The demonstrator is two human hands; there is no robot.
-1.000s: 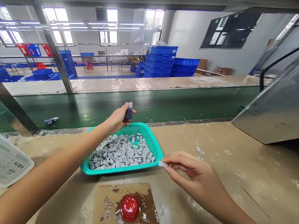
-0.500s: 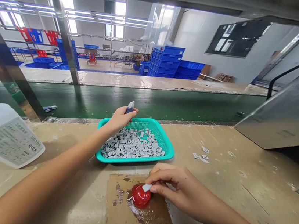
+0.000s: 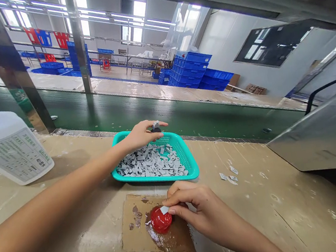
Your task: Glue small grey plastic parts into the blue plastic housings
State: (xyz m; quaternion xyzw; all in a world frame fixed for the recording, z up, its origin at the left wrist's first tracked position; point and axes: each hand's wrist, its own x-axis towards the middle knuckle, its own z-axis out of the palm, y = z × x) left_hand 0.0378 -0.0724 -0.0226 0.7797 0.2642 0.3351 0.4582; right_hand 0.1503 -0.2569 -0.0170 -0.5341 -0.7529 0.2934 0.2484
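My left hand (image 3: 144,134) is over the far rim of a turquoise basket (image 3: 194,164) full of small grey plastic pieces (image 3: 151,163). Its thumb and index finger are spread apart, with a small dark part with a grey top (image 3: 155,127) between them at the belt's near edge; contact is unclear. My right hand (image 3: 194,205) pinches a small light-grey plastic piece (image 3: 164,210), its tip at a glossy red mound (image 3: 161,220). The mound sits on a wet-stained cardboard square (image 3: 134,243) in front of the basket.
Behind the basket runs a green conveyor belt (image 3: 116,114). A white bottle with a blue cap (image 3: 11,148) stands at left. Several loose grey pieces (image 3: 229,176) lie right of the basket. A metal panel (image 3: 320,121) is at far right.
My left hand has moved slightly right and its fingers have spread around the dark part. The dark part on the belt at far left has left view. My right hand stays at the red mound.
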